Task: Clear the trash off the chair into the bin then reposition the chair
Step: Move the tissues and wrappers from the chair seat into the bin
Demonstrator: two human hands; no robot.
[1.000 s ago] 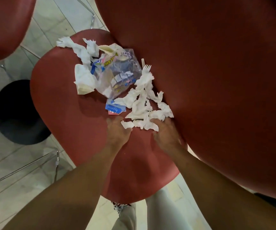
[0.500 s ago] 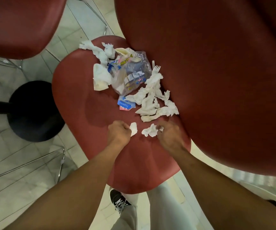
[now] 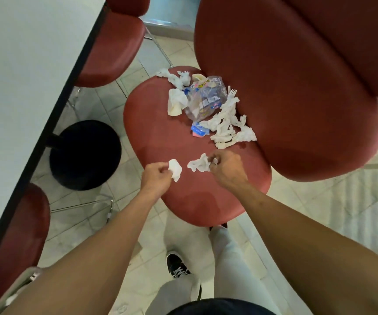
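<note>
Red chair (image 3: 183,201) holds a far pile (image 3: 208,108) of light, soft napkins; left hand (image 3: 155,178) and right hand (image 3: 225,167) each pinch a scrap, easily bunched.

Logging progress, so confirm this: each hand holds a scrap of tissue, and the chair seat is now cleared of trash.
Not cleared. The head view shows the left hand and right hand each holding a tissue scrap, but the chair seat carries a plastic bag, crumpled tissues and a fork.

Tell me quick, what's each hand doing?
Left hand: fingers pinch a small tissue.
Right hand: fingers grip a crumpled tissue.
</note>
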